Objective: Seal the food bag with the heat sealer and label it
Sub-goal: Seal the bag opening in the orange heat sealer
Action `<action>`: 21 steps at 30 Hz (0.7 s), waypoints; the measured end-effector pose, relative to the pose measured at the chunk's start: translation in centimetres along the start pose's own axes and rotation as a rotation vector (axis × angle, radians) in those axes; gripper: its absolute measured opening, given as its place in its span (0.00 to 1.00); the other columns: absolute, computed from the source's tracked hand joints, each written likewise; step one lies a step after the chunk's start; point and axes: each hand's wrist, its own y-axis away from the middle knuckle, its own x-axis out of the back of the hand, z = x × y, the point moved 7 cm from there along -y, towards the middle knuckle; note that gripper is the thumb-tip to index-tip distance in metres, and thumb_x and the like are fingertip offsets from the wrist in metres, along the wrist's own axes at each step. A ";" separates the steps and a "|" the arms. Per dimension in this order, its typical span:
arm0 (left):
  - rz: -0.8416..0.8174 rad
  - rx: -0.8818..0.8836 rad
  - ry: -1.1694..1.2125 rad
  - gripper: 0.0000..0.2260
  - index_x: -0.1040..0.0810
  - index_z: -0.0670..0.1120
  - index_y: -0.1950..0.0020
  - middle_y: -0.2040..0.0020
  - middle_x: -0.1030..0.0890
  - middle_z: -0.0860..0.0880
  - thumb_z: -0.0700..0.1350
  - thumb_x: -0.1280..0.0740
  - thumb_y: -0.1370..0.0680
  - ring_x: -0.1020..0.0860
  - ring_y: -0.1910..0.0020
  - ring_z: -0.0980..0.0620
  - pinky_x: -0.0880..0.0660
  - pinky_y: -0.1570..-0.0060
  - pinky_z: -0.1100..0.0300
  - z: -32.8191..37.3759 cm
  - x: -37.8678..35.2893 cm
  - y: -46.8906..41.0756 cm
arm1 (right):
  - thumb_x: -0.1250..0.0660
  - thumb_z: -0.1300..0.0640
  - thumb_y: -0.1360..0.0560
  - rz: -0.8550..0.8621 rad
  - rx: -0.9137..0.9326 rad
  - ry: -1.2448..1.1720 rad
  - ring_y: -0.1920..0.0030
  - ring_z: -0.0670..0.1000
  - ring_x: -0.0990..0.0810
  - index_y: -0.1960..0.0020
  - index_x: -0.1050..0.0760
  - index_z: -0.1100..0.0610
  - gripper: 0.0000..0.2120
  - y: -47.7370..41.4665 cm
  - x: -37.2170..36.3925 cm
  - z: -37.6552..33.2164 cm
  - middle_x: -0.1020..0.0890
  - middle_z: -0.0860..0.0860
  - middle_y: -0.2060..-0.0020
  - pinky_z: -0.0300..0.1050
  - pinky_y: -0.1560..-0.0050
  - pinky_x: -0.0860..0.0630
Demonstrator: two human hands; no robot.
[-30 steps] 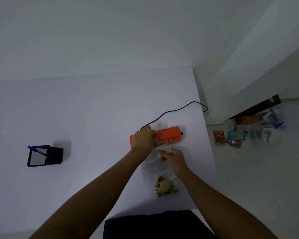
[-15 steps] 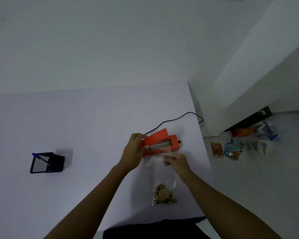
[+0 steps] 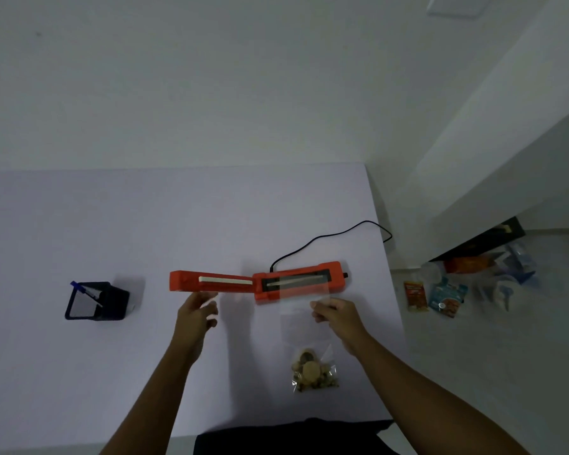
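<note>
Both bare forearms reach forward from the lower edge, well apart. The left hand [image 3: 196, 313] hovers palm down, fingers loosely spread, holding nothing. The right hand [image 3: 334, 315], knuckles up, pinches the food bag [image 3: 304, 336] near its top between thumb and fingertips.

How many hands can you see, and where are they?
2. The left hand is open by the flipped-open lid of the orange heat sealer; the right hand pinches the clear food bag near its top, which lies over the sealer's base.
</note>
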 end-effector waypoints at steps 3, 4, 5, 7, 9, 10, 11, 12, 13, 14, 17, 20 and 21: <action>-0.010 0.145 -0.148 0.15 0.24 0.42 0.37 0.43 0.21 0.41 0.32 0.41 0.22 0.22 0.52 0.44 0.24 0.54 0.52 -3.3 -0.7 0.2 | 0.26 0.57 0.27 -0.013 0.002 0.009 0.63 0.50 0.19 0.54 0.17 0.66 0.10 0.3 -0.4 -0.4 0.16 0.57 0.62 0.35 0.62 0.23; -0.052 0.168 -0.206 0.14 0.24 0.42 0.37 0.43 0.20 0.42 0.33 0.40 0.21 0.22 0.52 0.44 0.23 0.56 0.54 -4.0 -1.6 0.5 | 0.26 0.57 0.27 -0.019 0.004 0.012 0.62 0.50 0.19 0.53 0.17 0.65 0.10 0.4 -0.5 -0.5 0.15 0.57 0.61 0.34 0.63 0.24; -0.098 0.165 -0.264 0.13 0.24 0.43 0.37 0.45 0.20 0.43 0.36 0.38 0.21 0.21 0.52 0.45 0.23 0.57 0.55 -4.2 -2.7 0.9 | 0.26 0.57 0.27 -0.027 0.006 0.017 0.62 0.49 0.18 0.53 0.17 0.64 0.09 0.5 -0.7 -0.7 0.15 0.57 0.61 0.34 0.63 0.24; -0.177 0.117 -0.353 0.11 0.23 0.47 0.38 0.47 0.19 0.46 0.44 0.35 0.20 0.20 0.50 0.48 0.21 0.54 0.54 -3.9 -5.3 1.6 | 0.27 0.57 0.27 -0.046 0.013 0.029 0.62 0.48 0.18 0.53 0.17 0.61 0.07 1.0 -1.0 -1.1 0.15 0.55 0.59 0.31 0.63 0.25; -0.239 0.056 -0.364 0.10 0.24 0.52 0.41 0.48 0.19 0.52 0.50 0.33 0.21 0.20 0.48 0.52 0.21 0.50 0.54 -2.8 -7.7 2.3 | 0.27 0.57 0.26 -0.071 0.023 0.036 0.62 0.47 0.18 0.53 0.17 0.60 0.06 1.5 -1.3 -1.5 0.15 0.54 0.59 0.30 0.64 0.25; -0.268 0.026 -0.348 0.10 0.24 0.54 0.42 0.48 0.19 0.54 0.52 0.32 0.22 0.21 0.48 0.55 0.22 0.51 0.57 -2.1 -8.8 2.6 | 0.27 0.57 0.26 -0.084 0.028 0.042 0.61 0.47 0.18 0.53 0.17 0.60 0.06 1.7 -1.5 -1.7 0.15 0.54 0.59 0.31 0.64 0.25; -0.291 -0.002 -0.332 0.11 0.23 0.54 0.42 0.48 0.19 0.55 0.53 0.32 0.23 0.21 0.48 0.57 0.24 0.52 0.60 -1.6 -9.7 2.9 | 0.28 0.57 0.26 -0.096 0.032 0.051 0.61 0.47 0.18 0.53 0.17 0.60 0.06 2.0 -1.6 -1.9 0.15 0.54 0.59 0.32 0.63 0.26; -0.301 -0.027 -0.325 0.11 0.23 0.54 0.41 0.47 0.18 0.55 0.52 0.31 0.23 0.21 0.48 0.58 0.25 0.53 0.63 -1.2 -10.4 3.0 | 0.28 0.57 0.26 -0.109 0.038 0.060 0.61 0.47 0.18 0.53 0.17 0.59 0.05 2.3 -1.8 -2.1 0.15 0.54 0.59 0.33 0.61 0.26; -0.299 -0.052 -0.323 0.11 0.22 0.52 0.41 0.47 0.18 0.54 0.51 0.31 0.23 0.20 0.48 0.57 0.26 0.55 0.66 -0.8 -10.8 3.2 | 0.28 0.57 0.26 -0.123 0.045 0.069 0.60 0.47 0.18 0.53 0.17 0.59 0.05 2.6 -1.9 -2.4 0.14 0.53 0.59 0.35 0.60 0.26; -0.287 -0.075 -0.321 0.10 0.22 0.50 0.42 0.48 0.18 0.52 0.50 0.31 0.22 0.19 0.49 0.55 0.26 0.57 0.68 -0.5 -10.9 3.3 | 0.28 0.56 0.26 -0.138 0.055 0.076 0.60 0.46 0.18 0.53 0.17 0.58 0.05 2.8 -2.1 -2.5 0.14 0.53 0.59 0.37 0.58 0.26; -0.253 -0.118 -0.294 0.07 0.20 0.42 0.47 0.54 0.16 0.46 0.44 0.35 0.20 0.16 0.56 0.51 0.23 0.61 0.67 0.1 -10.3 3.6 | 0.28 0.56 0.26 -0.164 0.087 0.070 0.59 0.47 0.18 0.53 0.17 0.56 0.05 3.7 -2.7 -3.3 0.14 0.52 0.58 0.43 0.54 0.26; -0.249 -0.136 -0.296 0.09 0.19 0.42 0.49 0.57 0.14 0.47 0.45 0.36 0.19 0.16 0.59 0.52 0.21 0.61 0.61 0.7 -8.8 4.3 | 0.28 0.56 0.26 -0.172 0.122 0.055 0.58 0.48 0.17 0.53 0.16 0.55 0.04 4.2 -3.6 -4.2 0.13 0.52 0.58 0.46 0.53 0.25; -0.247 -0.138 -0.293 0.09 0.19 0.42 0.50 0.58 0.14 0.47 0.44 0.37 0.19 0.16 0.59 0.52 0.21 0.61 0.61 0.8 -8.2 4.5 | 0.29 0.56 0.25 -0.182 0.134 0.057 0.58 0.49 0.17 0.53 0.16 0.55 0.03 4.4 -4.1 -4.6 0.13 0.53 0.58 0.46 0.53 0.25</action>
